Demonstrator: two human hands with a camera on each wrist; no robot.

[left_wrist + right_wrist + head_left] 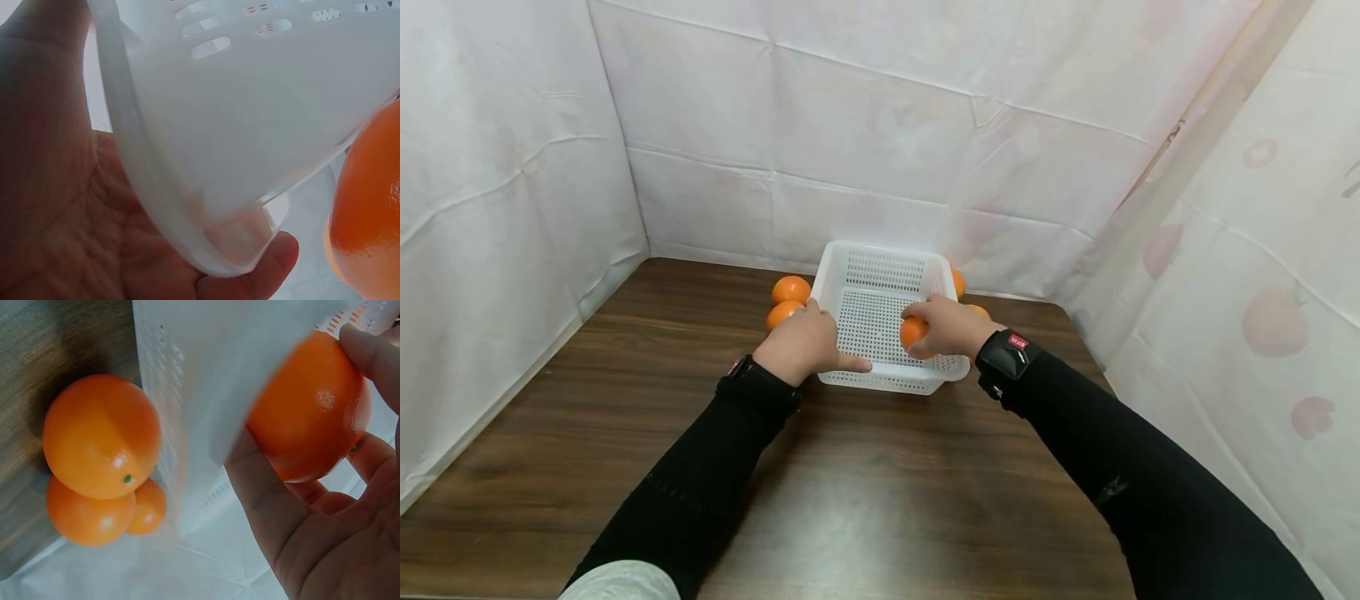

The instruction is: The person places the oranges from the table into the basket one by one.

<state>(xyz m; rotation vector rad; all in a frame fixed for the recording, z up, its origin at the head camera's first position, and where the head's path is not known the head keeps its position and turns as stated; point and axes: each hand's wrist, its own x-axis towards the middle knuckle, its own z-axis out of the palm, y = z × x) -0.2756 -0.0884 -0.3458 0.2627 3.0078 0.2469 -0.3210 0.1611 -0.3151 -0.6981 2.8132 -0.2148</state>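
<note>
A white perforated plastic basket (871,321) stands on the table near the back wall. My left hand (805,340) grips its near left corner, thumb lying along the front rim; in the left wrist view the fingers pass under the rim (134,150). My right hand (953,325) holds an orange (312,412) between thumb and fingers, inside the basket by its right wall. Part of the basket floor is hidden behind this hand.
Two oranges, one farther back (791,289) and one nearer (783,314), sit left of the basket. Right of it, several more oranges (103,434) cluster close to its wall. White sheets (865,125) enclose the brown wooden table (880,508) at the back and sides.
</note>
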